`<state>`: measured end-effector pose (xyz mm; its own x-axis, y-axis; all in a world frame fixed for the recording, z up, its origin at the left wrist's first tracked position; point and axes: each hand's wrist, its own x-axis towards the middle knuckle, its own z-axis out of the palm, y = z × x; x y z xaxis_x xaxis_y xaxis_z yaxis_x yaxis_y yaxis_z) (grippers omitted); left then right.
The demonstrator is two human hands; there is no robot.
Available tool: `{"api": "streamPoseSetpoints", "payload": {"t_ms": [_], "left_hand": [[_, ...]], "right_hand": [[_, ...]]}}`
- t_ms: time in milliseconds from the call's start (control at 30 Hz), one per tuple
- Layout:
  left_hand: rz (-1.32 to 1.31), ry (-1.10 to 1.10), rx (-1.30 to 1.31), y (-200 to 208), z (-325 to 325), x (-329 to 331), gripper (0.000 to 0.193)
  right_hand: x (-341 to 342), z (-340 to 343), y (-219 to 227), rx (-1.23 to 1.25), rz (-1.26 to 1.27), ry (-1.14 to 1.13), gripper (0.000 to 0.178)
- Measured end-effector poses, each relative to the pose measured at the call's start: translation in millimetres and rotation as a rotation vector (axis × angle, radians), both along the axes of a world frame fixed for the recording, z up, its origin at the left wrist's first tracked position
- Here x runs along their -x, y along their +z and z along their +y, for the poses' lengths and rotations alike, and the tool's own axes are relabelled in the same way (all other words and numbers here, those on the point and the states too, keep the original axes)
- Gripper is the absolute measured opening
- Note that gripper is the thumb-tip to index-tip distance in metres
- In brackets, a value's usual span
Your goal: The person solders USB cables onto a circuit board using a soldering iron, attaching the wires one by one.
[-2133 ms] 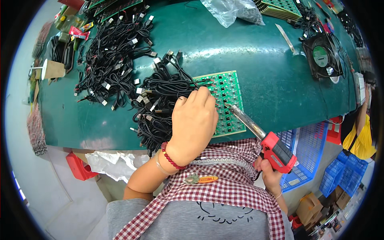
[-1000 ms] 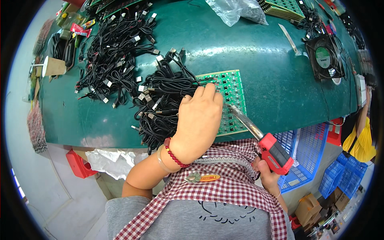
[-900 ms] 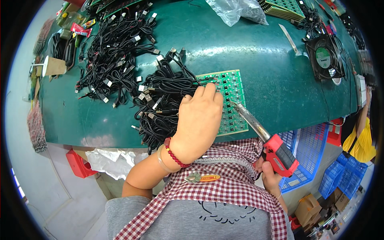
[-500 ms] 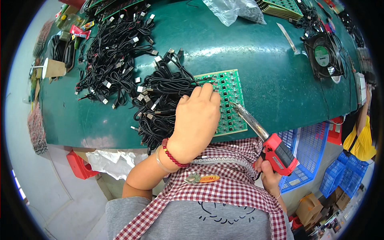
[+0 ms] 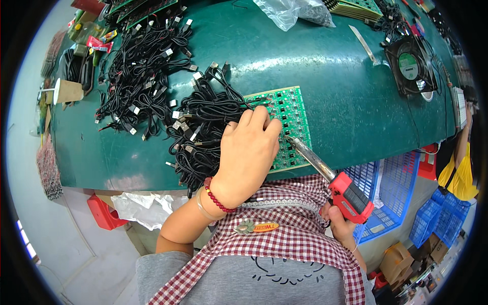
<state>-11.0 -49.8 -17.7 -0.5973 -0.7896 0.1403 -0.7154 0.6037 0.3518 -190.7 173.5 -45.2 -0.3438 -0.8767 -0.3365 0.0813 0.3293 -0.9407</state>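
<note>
A green circuit board panel [image 5: 300, 119] with rows of small black parts lies flat near the table's front edge. My left hand [image 5: 249, 152] rests over its left part with fingers bent down and closed; the fingertips and whatever they pinch are hidden. Beside that hand, black USB cables [image 5: 211, 107] are bundled in a heap, some reaching onto the panel's left edge. My right hand [image 5: 339, 222] is wrapped round the red and black handle of a soldering iron [image 5: 351, 198]. The iron's metal tip points up-left and is at the panel, close to my left fingers.
Another large cable heap [image 5: 145, 76] lies further left on the green table [image 5: 351, 107]. A black fan [image 5: 410, 67] stands at the right, near a metal strip [image 5: 363, 44]. Clear plastic bags [image 5: 292, 12] and stacked boards [image 5: 356, 7] are at the back. Blue crates [image 5: 391, 198] stand below the edge.
The soldering iron's tip has moved slightly left and down along the panel, with my right hand following. My left hand stays over the panel, its fingers shifted a little. The whole view has shifted slightly.
</note>
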Motion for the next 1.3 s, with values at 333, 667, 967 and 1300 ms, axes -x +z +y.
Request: {"api": "streamPoseSetpoints", "payload": {"t_ms": [333,667,967,1300], "left_hand": [[-0.047,0.01,-0.024,1,0,1,0.014],[-0.037,0.005,-0.005,0,0,1,0.014],[-0.077,0.021,-0.048,4,6,-2,0.023],[-0.131,-0.325,0.016,29,20,-46,0.022]], "right_hand": [[7,0,-4,0.014,0.142,0.176,0.018],[7,5,-3,0.05,-0.052,0.058,0.011],[3,2,-2,0.051,-0.054,0.008,0.014],[11,-31,15,0.187,-0.111,-0.084,0.024]]}}
